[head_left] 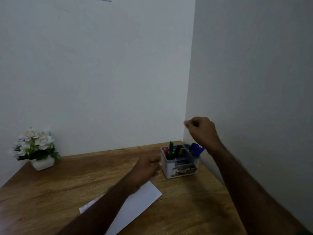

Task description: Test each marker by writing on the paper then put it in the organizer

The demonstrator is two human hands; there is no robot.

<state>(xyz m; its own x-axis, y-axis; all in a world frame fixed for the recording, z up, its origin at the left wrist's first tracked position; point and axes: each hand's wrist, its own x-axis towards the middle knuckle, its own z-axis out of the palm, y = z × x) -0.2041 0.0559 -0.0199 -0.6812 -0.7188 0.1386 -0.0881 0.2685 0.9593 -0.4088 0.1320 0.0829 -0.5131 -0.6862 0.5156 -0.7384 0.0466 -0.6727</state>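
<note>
Two hands in shot, and neither seems to have a marker in it, as far as I can tell through the motion blur.

Going left to right: a pot of white flowers [34,148] sits at the back left corner of the desk [50,192], well away from everything. The sheet of paper [135,206] lies near the front middle, its long axis slanting from front-left up toward back-right, with my left forearm across it. My left hand [149,165] is curled into a loose fist just beside the left wall of the organizer [179,164]; it's close enough that I can't say whether it touches, and I see nothing gripped in it. The organizer stands at the back right corner, close to both walls. A red marker [166,152], a green marker [171,149] and a black marker [177,150] stand upright in its left compartment, and something blue [196,150] pokes out of the right one.

My right hand [201,131] hangs above the organizer with fingers curled and apparently empty, too blurry to swear by.

My guess is the markers are all stowed. If another needs pulling, the right hand is directly over them and lifts straight up; the wall leaves little room on the right, while the desk to the left and front is open.
</note>
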